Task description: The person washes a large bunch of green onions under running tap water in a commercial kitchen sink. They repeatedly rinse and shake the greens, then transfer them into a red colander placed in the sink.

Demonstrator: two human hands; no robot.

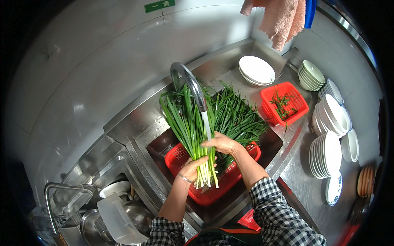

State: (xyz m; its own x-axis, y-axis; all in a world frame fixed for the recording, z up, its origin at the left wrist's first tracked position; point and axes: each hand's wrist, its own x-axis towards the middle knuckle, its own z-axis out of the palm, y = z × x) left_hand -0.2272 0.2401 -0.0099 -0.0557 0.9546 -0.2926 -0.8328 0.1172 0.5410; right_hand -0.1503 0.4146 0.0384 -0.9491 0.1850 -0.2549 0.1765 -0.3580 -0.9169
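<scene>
A bundle of long scallion-like greens (187,132) with pale stem ends lies across both my hands. My left hand (192,169), a metal bangle at its wrist, grips the pale stems from below. Higher up, my right hand (222,143) is closed around the same bundle, its thumb on the near side. Water (206,123) runs from the curved chrome faucet (194,83) onto the stems beside my right thumb. Under the bundle, a red perforated plastic basket (204,196) sits in the stainless steel sink (272,140). More dark greens (234,117) are heaped over the basket's far side.
On the right counter stand a small red basket (297,113) with leaf scraps, white plates (257,69), pale green bowls (311,75) and stacked white bowls (327,153). To the left, a second sink holds a translucent plastic container (115,215) and metal pots. Pink towels (284,21) hang above.
</scene>
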